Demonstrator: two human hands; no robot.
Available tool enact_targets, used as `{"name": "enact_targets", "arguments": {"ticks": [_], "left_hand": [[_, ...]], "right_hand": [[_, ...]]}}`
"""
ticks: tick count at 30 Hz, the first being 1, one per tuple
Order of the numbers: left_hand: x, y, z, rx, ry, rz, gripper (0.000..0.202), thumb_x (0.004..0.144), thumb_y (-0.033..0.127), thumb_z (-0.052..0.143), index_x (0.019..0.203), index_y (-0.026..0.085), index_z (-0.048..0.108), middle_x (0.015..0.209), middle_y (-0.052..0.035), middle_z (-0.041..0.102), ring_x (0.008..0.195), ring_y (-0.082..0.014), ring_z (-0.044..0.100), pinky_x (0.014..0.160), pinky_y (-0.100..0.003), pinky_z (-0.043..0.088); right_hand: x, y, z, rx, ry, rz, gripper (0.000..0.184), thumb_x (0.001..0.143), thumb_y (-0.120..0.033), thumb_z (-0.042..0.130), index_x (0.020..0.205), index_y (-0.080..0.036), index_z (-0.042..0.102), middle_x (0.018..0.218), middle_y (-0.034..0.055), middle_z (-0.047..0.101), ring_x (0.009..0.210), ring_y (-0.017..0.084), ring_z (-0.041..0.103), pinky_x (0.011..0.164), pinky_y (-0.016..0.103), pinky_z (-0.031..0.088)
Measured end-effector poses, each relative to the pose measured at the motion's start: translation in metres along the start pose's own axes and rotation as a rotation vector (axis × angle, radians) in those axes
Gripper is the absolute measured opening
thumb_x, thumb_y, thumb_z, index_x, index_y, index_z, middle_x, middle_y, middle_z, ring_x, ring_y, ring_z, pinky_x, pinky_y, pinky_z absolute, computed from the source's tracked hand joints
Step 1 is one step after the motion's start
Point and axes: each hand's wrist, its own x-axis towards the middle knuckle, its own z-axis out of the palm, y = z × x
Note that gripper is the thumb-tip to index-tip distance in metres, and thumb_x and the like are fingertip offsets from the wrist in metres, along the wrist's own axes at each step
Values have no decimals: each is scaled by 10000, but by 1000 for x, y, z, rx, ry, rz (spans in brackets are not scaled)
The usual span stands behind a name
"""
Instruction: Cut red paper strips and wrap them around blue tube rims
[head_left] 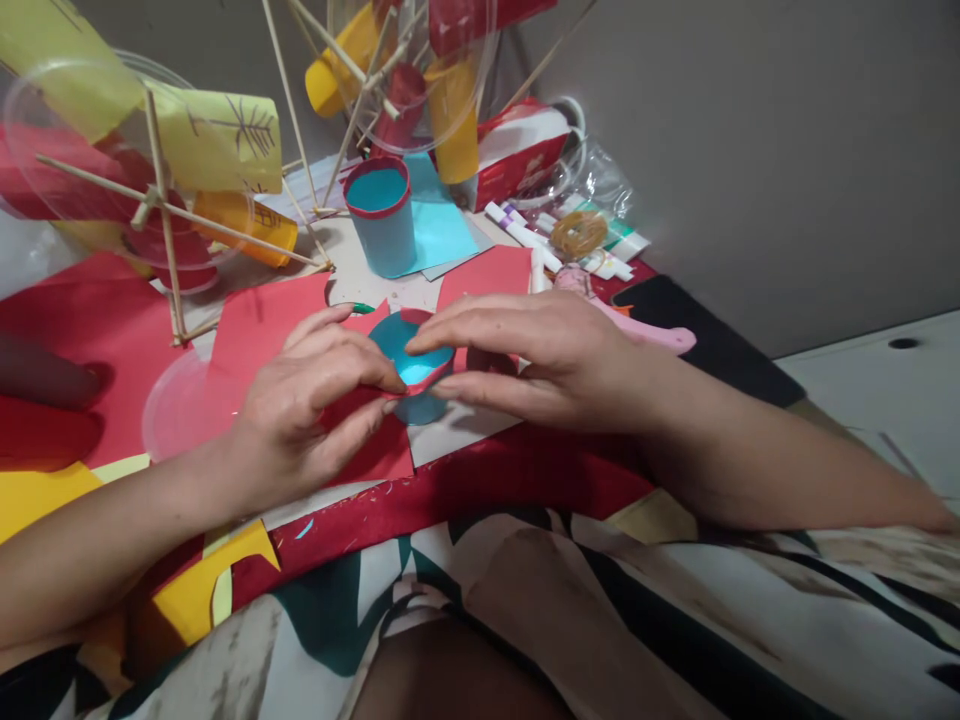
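Note:
A small blue paper cup (pixel 415 372) with a red paper strip round its rim sits on the low table in front of me. My left hand (pixel 315 405) pinches the red strip at the cup's left edge between thumb and forefinger. My right hand (pixel 540 355) comes in from the right, its fingers closed on the rim's right side, pressing the strip there. Red paper sheets (pixel 259 320) lie under and behind both hands.
A second, taller blue cup with a red rim (pixel 381 215) stands behind on blue paper. Stick-and-cup wheel models (pixel 161 190) rise at the left and back. Glue sticks (pixel 525 232), rubber bands in a bag (pixel 579 232), a clear plastic lid (pixel 180 405) and yellow paper (pixel 45 495) lie around.

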Motion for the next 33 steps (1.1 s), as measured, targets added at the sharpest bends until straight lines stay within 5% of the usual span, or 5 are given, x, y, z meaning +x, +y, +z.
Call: {"name": "enact_targets", "arguments": {"ticks": [9, 15, 23, 29, 33], "left_hand": [[4, -1, 1, 26, -47, 52, 91, 877, 164, 647, 934, 235, 650, 921, 0, 769, 874, -159, 728, 1172, -457, 398], [5, -10, -8, -51, -113, 77, 103, 893, 199, 617, 951, 256, 679, 1049, -29, 792, 970, -185, 755, 1097, -396, 498], [9, -11, -13, 34, -162, 209, 152, 920, 253, 674, 1069, 225, 676, 1003, -24, 783, 952, -167, 751, 1094, -379, 506], [13, -10, -19, 84, -182, 258, 164, 957, 143, 553, 1044, 217, 670, 935, -31, 782, 903, -162, 755, 916, -300, 599], [10, -16, -23, 167, -167, 414, 197, 977, 162, 532, 1061, 223, 699, 1040, -59, 799, 924, -192, 770, 991, -351, 596]], "right_hand": [[0, -7, 3, 75, -51, 100, 137, 977, -177, 582, 927, -174, 709, 904, 41, 749, 825, 130, 687, 753, 242, 523], [1, -5, 1, 172, -75, 183, 141, 962, -174, 577, 878, -181, 690, 864, 27, 735, 775, 127, 660, 711, 243, 489], [1, -4, 1, 186, -91, 167, 137, 973, -165, 563, 894, -162, 675, 862, 26, 715, 763, 114, 633, 732, 244, 474], [1, -1, -1, 150, -103, 104, 155, 992, -178, 550, 908, -147, 676, 873, 29, 713, 764, 103, 625, 709, 225, 455], [1, -1, -2, 118, -101, 101, 156, 1000, -181, 549, 925, -151, 682, 877, 23, 712, 773, 101, 625, 724, 224, 455]]}}
